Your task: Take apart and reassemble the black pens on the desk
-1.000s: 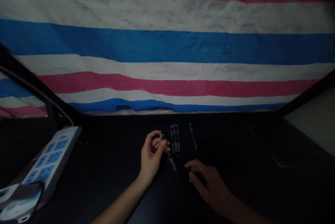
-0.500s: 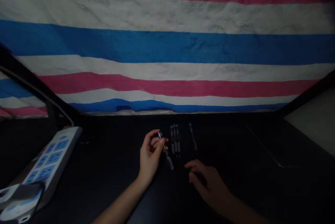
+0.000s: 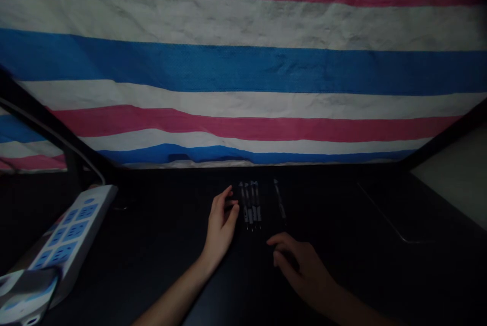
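Observation:
Several dark pens (image 3: 250, 206) lie side by side in a row on the black tabletop, tips toward me. A single pen (image 3: 280, 199) lies apart to their right, slightly slanted. Just left of the row is my left hand (image 3: 221, 222), its fingers apart and nothing in them. The thumb and fingertips are close to the leftmost pen; whether they touch it I cannot tell. My right hand (image 3: 294, 260) hovers below the single pen with its fingers loosely curved and apart, holding nothing.
A white power strip (image 3: 81, 224) with blue socket faces lies at the left, with a plugged-in white item (image 3: 26, 295) at its near end. A dark flat panel (image 3: 399, 214) is at the right. Behind the table hangs a striped sheet (image 3: 243, 67).
My left hand has laid its pen down at the left end of the row and let go of it. The right hand has hardly moved.

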The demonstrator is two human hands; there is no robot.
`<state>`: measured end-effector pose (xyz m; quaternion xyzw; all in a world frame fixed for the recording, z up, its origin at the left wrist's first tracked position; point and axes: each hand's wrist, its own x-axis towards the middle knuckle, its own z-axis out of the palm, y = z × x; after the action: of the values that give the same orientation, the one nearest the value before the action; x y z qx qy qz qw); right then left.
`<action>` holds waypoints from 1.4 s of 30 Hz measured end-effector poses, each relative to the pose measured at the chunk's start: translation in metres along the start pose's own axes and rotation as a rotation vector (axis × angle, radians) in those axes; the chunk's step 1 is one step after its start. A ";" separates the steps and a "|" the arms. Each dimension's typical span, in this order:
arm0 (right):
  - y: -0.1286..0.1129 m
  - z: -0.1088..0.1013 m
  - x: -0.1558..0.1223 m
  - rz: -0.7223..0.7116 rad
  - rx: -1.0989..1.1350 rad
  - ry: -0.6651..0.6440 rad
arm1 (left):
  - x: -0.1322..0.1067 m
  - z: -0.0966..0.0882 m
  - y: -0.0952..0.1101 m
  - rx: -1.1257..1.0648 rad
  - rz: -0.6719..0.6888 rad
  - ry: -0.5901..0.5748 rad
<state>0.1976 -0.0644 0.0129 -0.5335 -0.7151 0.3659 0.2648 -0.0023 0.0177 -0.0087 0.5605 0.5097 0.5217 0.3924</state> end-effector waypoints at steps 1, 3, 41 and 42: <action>0.000 0.000 0.000 -0.011 -0.025 0.008 | 0.000 0.000 0.001 -0.004 -0.005 -0.023; 0.001 -0.003 0.002 -0.074 -0.102 0.058 | -0.001 0.001 0.003 -0.013 -0.002 -0.061; 0.003 -0.016 0.000 -0.093 0.705 0.369 | -0.066 0.021 0.049 -0.304 -0.159 -0.248; 0.001 -0.016 -0.001 -0.074 0.654 0.323 | -0.067 0.020 0.050 -0.313 -0.160 -0.221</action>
<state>0.2108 -0.0611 0.0216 -0.4452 -0.5282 0.4764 0.5439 0.0302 -0.0544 0.0241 0.5044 0.4191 0.4971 0.5683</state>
